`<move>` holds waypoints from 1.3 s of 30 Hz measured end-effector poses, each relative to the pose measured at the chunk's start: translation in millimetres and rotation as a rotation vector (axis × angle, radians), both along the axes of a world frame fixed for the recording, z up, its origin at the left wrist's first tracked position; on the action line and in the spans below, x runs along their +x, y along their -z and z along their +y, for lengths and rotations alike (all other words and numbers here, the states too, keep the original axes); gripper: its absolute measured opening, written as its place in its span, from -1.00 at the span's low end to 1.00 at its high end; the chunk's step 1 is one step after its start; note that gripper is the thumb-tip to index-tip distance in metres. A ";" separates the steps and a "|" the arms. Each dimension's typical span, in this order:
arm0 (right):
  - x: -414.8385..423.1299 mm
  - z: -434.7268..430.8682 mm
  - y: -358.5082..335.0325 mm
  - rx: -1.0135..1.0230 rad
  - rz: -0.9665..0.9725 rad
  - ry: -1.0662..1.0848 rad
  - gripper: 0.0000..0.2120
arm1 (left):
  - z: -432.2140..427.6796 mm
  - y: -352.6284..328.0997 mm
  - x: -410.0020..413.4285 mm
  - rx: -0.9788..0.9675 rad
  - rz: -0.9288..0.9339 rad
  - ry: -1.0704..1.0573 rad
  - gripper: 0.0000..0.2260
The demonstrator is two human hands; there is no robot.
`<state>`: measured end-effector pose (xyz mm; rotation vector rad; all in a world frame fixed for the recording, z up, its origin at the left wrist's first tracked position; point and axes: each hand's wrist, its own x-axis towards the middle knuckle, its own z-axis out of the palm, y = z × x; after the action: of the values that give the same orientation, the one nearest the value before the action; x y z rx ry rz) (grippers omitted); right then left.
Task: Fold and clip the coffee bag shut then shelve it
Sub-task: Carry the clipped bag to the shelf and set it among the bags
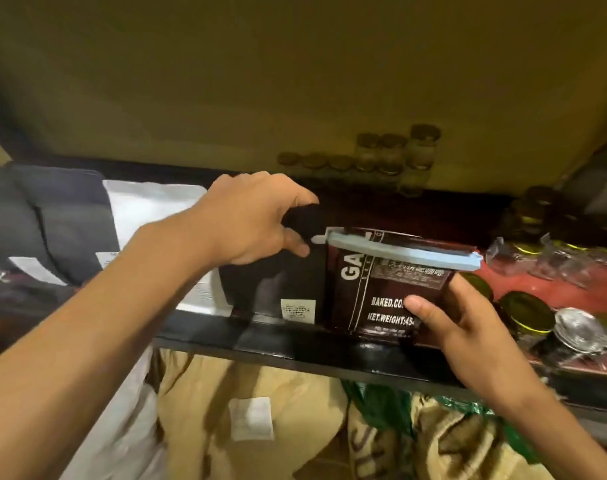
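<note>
So the shelf (295, 351) is pretty packed. Off past my left hand (250, 220) there's a row of other bags standing up: a dark grey one (63, 223), a white one (146, 209), and a black bag (288, 282) with a small white label, sitting right under my fingers. On the far side of my right hand (468, 327) it's all clutter on the red shelf surface: jars with dark green lids (527, 311), a shiny metal lid, and some crinkly clear plastic (544, 258). More little glass jars (392, 154) are stacked against the wall further back. Below the shelf edge, under both my wrists, are tan sacks (267, 410) and something green.

The coffee bag (381, 289) stands upright on the shelf between my hands, just beside the black bag, with the pale blue clip (402, 252) running along its folded top. My right hand is grasping the bag's lower right side, thumb pressed on the front over the white print. My left hand is loose and open, fingers curled over the top of the black bag, fingertips near the clip's end but not gripping anything as far as I can see.

Hard to read: my thumb cuts off the print, the back jars are blurry, and I can't see the fingers behind the coffee bag at all.
</note>
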<state>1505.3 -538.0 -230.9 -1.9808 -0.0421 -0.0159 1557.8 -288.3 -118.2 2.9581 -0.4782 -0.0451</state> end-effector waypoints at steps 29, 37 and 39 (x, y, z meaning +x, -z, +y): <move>8.7 47.5 -105.8 -0.779 -0.297 -0.155 -0.61 | 5.1 -7.8 1.4 -0.235 0.131 0.099 -0.79; 19.1 39.7 -105.4 -0.807 -0.338 -0.200 -0.66 | 6.4 -4.5 1.7 -0.138 0.102 0.084 -0.80; 16.3 43.1 -101.2 -0.788 -0.337 -0.217 -0.66 | 5.3 -4.5 2.2 -0.146 0.095 0.070 -0.79</move>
<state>1521.6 -494.9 -129.7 -2.7263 -0.5541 -0.2212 1560.0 -282.9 -113.6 2.7813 -0.5472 -0.1513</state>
